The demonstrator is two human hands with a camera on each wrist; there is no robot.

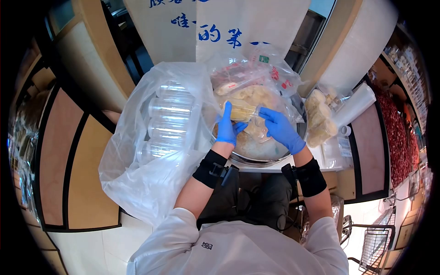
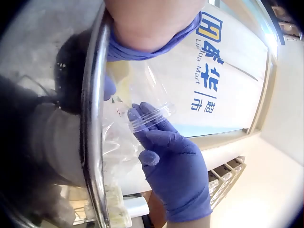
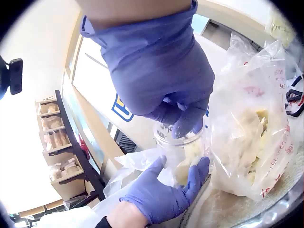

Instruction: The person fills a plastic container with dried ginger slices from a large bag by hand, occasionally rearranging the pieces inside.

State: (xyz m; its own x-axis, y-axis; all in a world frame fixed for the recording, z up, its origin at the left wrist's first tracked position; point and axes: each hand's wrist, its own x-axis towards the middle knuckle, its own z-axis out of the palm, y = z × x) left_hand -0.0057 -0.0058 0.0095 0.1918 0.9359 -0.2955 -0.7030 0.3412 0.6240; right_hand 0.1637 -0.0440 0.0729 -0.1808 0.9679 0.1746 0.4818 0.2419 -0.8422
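Note:
A clear plastic jar with pale yellow pieces inside lies tilted in the gloved left hand, whose fingers and thumb are around its body. The blue-gloved right hand is at the jar's mouth; in the left wrist view its fingertips reach past the threaded rim, with the thumb apart from it. In the right wrist view the right hand is above the jar with bent fingers, and the left hand supports it from below. Below them a clear bag of pale pieces sits in a round metal basin.
Left of the basin, a large clear bag holds several empty jars. Filled containers and a roll of clear plastic are at the right. A white panel with blue writing stands behind the table.

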